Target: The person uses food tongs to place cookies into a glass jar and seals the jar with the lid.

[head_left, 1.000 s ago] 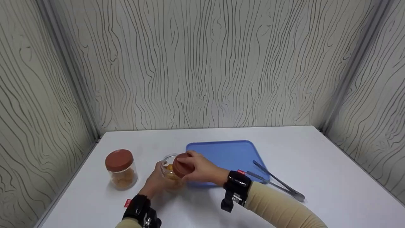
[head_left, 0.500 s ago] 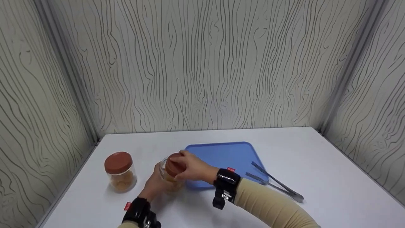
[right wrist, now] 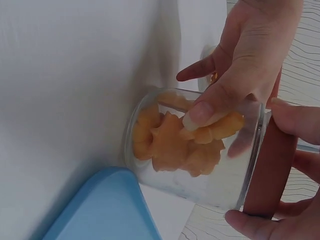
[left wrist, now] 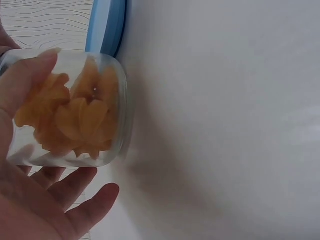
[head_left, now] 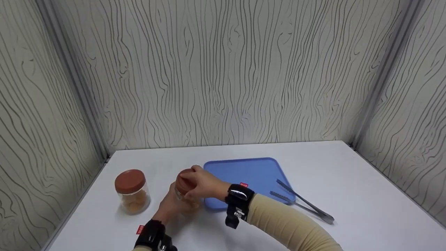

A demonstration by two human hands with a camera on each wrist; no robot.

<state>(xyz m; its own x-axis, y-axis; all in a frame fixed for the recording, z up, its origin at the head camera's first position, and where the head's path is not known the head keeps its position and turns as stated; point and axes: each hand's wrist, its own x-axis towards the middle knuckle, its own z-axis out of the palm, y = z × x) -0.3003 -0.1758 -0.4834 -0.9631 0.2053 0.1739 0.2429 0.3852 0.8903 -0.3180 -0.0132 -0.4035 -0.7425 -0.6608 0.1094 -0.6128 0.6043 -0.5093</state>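
Note:
My left hand [head_left: 172,205] grips a clear jar [left wrist: 117,145] around its side, thumb across the front. Orange-yellow, ridged snack pieces [right wrist: 170,145] lie inside it. On the jar's mouth sits a reddish-brown lid [right wrist: 271,167], and my right hand [head_left: 207,183] holds that lid by its rim, fingers on opposite sides. Whether the lid is threaded on, I cannot tell. A second jar [head_left: 134,200] with the same kind of lid and similar pieces stands upright to the left of my hands.
A blue tray [head_left: 244,170] lies just right of the jar in my hands. Metal tongs [head_left: 313,209] rest across its right front corner, spread apart, with their joined end on the white table [head_left: 366,195]. Wood-patterned panels [head_left: 223,76] enclose the back and sides.
My right hand has carried the lid leftward from the side of the open jar onto its mouth, covering it. My left hand has kept its grip on the jar.

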